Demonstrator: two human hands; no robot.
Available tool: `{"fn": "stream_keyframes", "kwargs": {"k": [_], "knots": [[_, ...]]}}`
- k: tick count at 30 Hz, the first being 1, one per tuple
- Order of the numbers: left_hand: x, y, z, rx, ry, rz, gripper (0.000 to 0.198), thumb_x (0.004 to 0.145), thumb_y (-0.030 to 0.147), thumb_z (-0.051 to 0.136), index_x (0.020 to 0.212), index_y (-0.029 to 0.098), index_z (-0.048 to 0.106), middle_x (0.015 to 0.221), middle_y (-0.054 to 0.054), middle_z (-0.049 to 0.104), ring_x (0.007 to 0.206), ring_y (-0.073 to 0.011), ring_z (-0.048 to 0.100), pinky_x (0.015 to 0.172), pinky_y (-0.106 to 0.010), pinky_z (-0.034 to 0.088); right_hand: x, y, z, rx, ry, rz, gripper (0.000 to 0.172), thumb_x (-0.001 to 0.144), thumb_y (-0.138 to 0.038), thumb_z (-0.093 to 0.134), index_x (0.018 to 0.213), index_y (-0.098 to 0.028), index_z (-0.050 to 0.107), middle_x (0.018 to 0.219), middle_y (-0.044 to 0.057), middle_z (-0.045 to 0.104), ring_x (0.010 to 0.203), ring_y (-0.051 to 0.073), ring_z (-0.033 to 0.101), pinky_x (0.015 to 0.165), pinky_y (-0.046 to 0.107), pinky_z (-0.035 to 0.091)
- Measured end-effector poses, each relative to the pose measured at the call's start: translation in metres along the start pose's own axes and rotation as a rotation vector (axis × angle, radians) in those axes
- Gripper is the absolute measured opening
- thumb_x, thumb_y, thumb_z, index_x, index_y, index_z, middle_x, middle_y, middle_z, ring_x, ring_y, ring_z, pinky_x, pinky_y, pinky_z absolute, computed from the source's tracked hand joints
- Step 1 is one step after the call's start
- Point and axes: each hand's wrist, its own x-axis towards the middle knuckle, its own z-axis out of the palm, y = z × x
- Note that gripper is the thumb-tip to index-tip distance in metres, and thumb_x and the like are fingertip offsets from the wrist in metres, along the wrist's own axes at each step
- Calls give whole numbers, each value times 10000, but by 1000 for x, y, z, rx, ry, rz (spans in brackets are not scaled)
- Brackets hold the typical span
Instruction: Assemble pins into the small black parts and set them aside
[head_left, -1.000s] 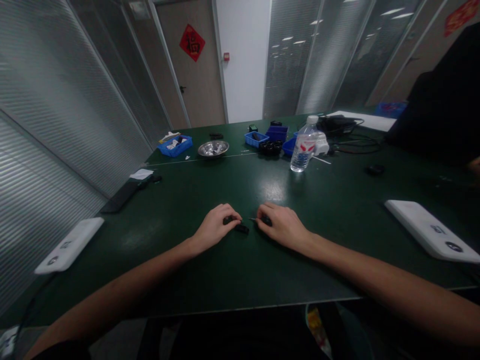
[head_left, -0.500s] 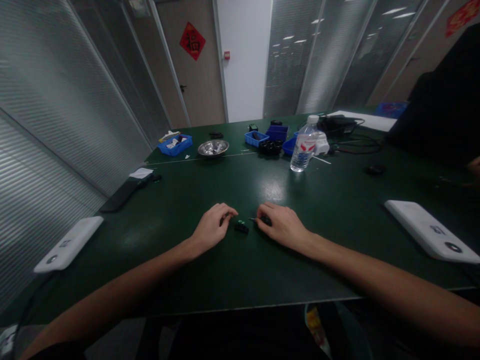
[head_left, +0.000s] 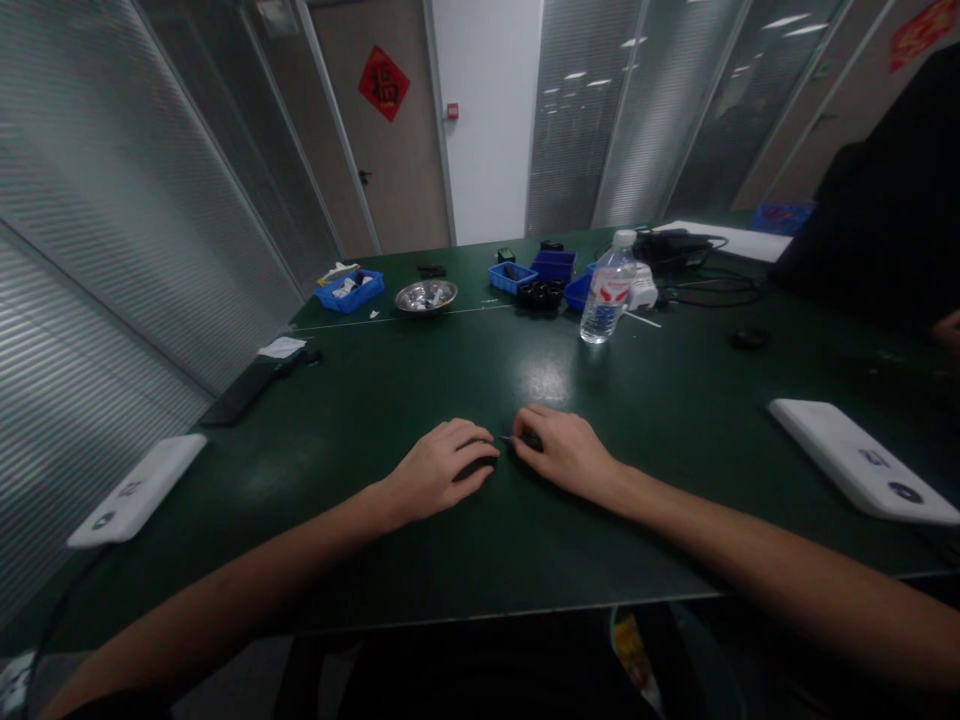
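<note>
Both my hands rest on the dark green table (head_left: pixel 480 560) near its middle. My left hand (head_left: pixel 444 468) lies with its fingers curled over a small black part, which is almost wholly hidden under them. My right hand (head_left: pixel 564 450) is closed in a pinch on a small black tool (head_left: pixel 525 440) whose thin metal tip points left toward my left fingers. The two hands are nearly touching.
A water bottle (head_left: pixel 606 292) stands beyond my hands. Farther back are blue bins (head_left: pixel 349 290), a metal bowl (head_left: pixel 426 296), black parts (head_left: pixel 541 293) and cables (head_left: pixel 705 280). White flat devices lie at the left (head_left: pixel 139 490) and right (head_left: pixel 859 458). A person in black sits at far right.
My left hand has slid right and covered the small black part that lay bare between the hands. My right hand has stayed put.
</note>
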Motion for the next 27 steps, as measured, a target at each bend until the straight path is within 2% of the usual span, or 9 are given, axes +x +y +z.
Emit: {"fn": "stream_keyframes", "kwargs": {"k": [9, 13, 15, 17, 23, 25, 27], "knots": [[-2, -6, 0, -30, -65, -36, 290, 1050, 202, 459, 1284, 217, 630, 1259, -67, 679, 1195, -214, 601, 1047, -425, 465, 1, 3, 2, -4, -2, 0, 96, 945, -307, 610, 949, -211, 624, 934, 19, 646, 735, 144, 571, 607, 260, 318], [-13, -27, -9, 6, -77, -89, 301, 1048, 213, 456, 1296, 227, 624, 1262, -67, 667, 1171, -207, 601, 1022, -396, 491, 0, 4, 0, 7, -9, -4, 103, 949, -309, 609, 965, -209, 628, 941, 18, 644, 728, 138, 570, 607, 262, 326], [-28, -51, -21, 57, -73, -179, 319, 1048, 236, 447, 1321, 236, 611, 1280, -66, 654, 1180, -210, 594, 1013, -388, 499, 0, 5, -2, 19, -21, -7, 109, 954, -312, 604, 976, -209, 629, 956, 18, 645, 723, 133, 570, 607, 261, 336], [-52, -84, -37, 146, -76, -293, 340, 1044, 272, 445, 1342, 237, 605, 1314, -74, 635, 1193, -226, 587, 1027, -398, 488, -1, 5, -3, 30, -32, -4, 116, 955, -318, 606, 982, -209, 631, 971, 19, 646, 721, 130, 571, 606, 259, 345], [-154, -191, -98, 427, -43, -742, 405, 1018, 328, 439, 1342, 150, 606, 1346, -112, 629, 1233, -268, 567, 1089, -390, 413, 0, 3, -3, 25, -21, 5, 103, 948, -302, 610, 957, -201, 632, 942, 23, 642, 732, 137, 575, 614, 263, 355], [-183, -213, -117, 463, -46, -870, 405, 986, 285, 471, 1317, 107, 623, 1344, -131, 632, 1219, -282, 573, 1073, -391, 415, 0, 3, -3, 28, -24, 5, 99, 946, -299, 613, 958, -203, 630, 942, 20, 641, 724, 133, 570, 609, 261, 354], [-203, -227, -132, 470, -35, -943, 385, 952, 229, 496, 1265, 69, 652, 1275, -153, 668, 1137, -292, 611, 1023, -399, 443, 0, 2, -3, 29, -23, 2, 98, 947, -299, 610, 963, -204, 628, 949, 18, 641, 719, 131, 566, 607, 262, 354]]}}
